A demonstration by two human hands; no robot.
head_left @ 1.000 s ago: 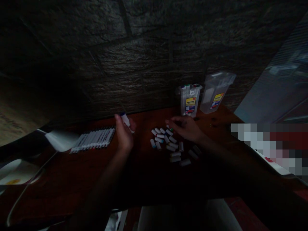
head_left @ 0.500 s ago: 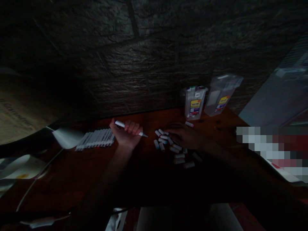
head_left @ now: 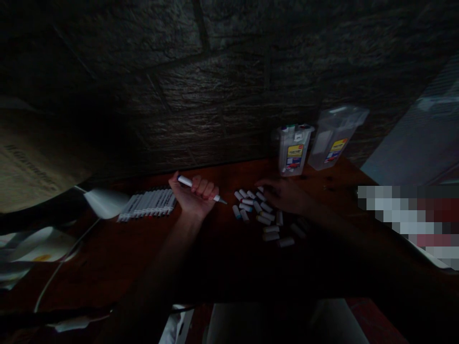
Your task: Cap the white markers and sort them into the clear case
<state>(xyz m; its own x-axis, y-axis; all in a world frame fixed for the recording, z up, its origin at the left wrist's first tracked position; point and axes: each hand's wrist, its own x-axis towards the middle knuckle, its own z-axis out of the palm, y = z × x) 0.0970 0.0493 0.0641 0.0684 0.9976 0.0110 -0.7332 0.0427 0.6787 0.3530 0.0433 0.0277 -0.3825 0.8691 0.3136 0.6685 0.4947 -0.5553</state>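
Observation:
My left hand [head_left: 195,198] is closed palm-up round a white uncapped marker [head_left: 186,182], whose bare tip points right toward a scatter of several loose marker caps [head_left: 258,212] on the dark red-brown table [head_left: 107,253]. My right hand [head_left: 283,195] rests over the far right side of the caps, fingers bent down among them; the dim light hides whether they hold one. A row of several white markers [head_left: 148,206] lies side by side just left of my left hand.
Two clear plastic marker boxes with yellow labels [head_left: 294,149] [head_left: 335,138] stand at the back right against the dark stone wall. White paper [head_left: 103,201] lies left of the marker row. A white cable [head_left: 60,267] and papers [head_left: 34,248] sit at the left edge.
My left hand turned the marker from upright to lying across the fist, tip to the right. My right hand stayed at the caps, shifting a little over them.

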